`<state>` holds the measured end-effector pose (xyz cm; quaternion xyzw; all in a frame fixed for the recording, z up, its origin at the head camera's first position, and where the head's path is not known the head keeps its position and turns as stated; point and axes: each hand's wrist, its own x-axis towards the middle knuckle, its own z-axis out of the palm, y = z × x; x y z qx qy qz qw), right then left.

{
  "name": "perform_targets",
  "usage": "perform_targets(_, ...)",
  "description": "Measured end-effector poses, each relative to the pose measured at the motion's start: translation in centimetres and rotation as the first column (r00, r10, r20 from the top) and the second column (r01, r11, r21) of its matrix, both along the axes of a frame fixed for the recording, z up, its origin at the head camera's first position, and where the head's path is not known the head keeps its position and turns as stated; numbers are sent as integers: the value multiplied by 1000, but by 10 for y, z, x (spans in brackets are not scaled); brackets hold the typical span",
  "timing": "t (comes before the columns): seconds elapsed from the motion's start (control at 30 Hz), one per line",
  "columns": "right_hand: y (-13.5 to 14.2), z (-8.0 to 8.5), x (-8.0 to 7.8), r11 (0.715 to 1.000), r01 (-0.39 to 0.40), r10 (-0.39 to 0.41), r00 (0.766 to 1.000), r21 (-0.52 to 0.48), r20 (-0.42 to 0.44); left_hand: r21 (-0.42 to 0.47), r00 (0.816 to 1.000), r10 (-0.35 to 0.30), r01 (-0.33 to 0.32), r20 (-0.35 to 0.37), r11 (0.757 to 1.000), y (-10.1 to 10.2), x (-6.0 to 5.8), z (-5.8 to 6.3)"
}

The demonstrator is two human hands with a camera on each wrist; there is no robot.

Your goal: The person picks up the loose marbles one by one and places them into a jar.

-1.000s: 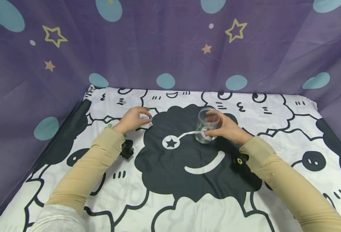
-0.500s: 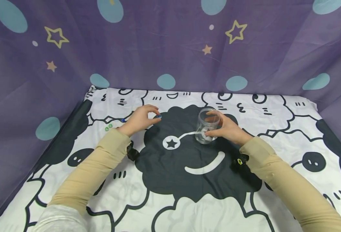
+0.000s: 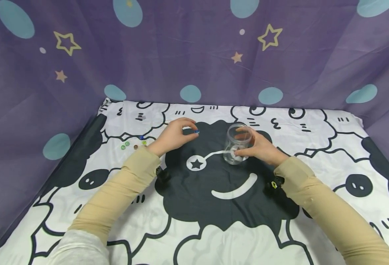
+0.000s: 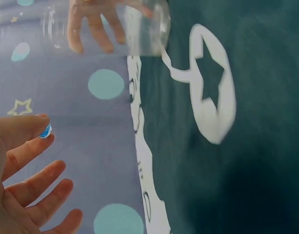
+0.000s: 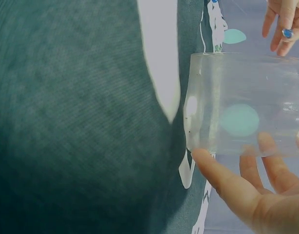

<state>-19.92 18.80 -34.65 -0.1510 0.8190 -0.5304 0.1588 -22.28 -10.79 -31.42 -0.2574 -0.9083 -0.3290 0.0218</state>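
Observation:
Between thumb and index finger, my left hand (image 3: 176, 135) pinches a small blue glass marble (image 4: 46, 130), its other fingers spread loosely. The hand is above the dark sheep print, left of a clear jar (image 3: 231, 147). The jar stands upright without a lid and looks empty. My right hand (image 3: 259, 147) grips it from the right, thumb low at the front and fingers behind. In the right wrist view, the jar's wall (image 5: 237, 97) shows between that hand and the left hand (image 5: 288, 19) with the marble.
Several loose marbles lie on the cloth behind the left forearm: green ones (image 3: 123, 147), a blue one (image 3: 141, 137), a brown one (image 3: 135, 147) and a yellow-green one (image 3: 144, 142). A white cloth with sheep prints (image 3: 141, 228) covers the table. A purple curtain (image 3: 168, 59) hangs behind.
My left hand has moved right toward the jar with the blue marble, uncovering the loose marbles behind it. The right hand and jar have stayed in place.

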Motion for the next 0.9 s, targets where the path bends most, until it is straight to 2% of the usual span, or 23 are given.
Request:
perform_targets(0.53,1,0,0,1000,-4,5,1000,-9,20,44,996,-65,68,-54,997,40,5,16)
perform_targets(0.67,0,0,0,1000,-4,4,1000,-4,23,34,997,-70,71,-41,997,48,6,23)
perform_targets(0.9,0,2,1,997,14,-13,1000,81,-13,6,995,-100,100,-1,995,67,8,29)
